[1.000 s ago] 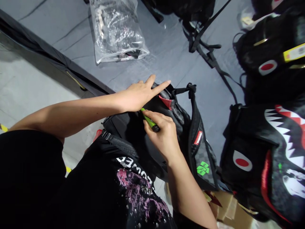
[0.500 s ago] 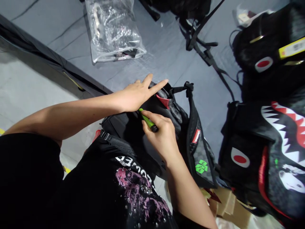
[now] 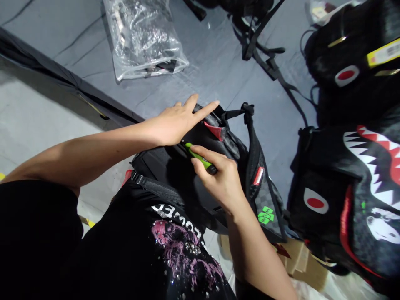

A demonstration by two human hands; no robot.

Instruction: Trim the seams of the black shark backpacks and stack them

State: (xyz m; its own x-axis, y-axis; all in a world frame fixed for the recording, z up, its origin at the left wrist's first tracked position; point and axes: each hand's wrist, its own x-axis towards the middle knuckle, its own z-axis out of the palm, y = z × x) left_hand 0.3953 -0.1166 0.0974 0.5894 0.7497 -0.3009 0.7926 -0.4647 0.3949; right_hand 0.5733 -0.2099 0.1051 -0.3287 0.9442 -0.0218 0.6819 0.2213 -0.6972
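Closest to the camera is the person's black T-shirt (image 3: 184, 254), printed with white lettering and a pink motif dotted with shiny studs. Against its front lies a black backpack (image 3: 187, 179), at the near edge of the desk (image 3: 212, 71), which is covered in grey fabric. The right hand (image 3: 220, 173) is curled around a green handheld tool (image 3: 200, 158) with a black butt end, thumb and fingers closed on it; its narrow dark tip points toward the backpack beneath the other wrist, though whether it touches cannot be made out. The left hand (image 3: 178, 123) lies palm down across the backpack's upper part, fingers spread and extended; its underside is hidden, so I cannot tell if it pinches any fabric. Just beside the fingertips is a red triangular trim (image 3: 213, 130). A padded shoulder strap (image 3: 252, 152) with a red label runs down the backpack's right side, near a green print (image 3: 266, 215). To the right stand a shark-face backpack (image 3: 331, 175) and, farther up, a second black bag (image 3: 328, 54) bearing a yellow-edged tag (image 3: 384, 56). Beyond the hands, a clear plastic bag (image 3: 146, 39) lies near loose black straps (image 3: 271, 71).
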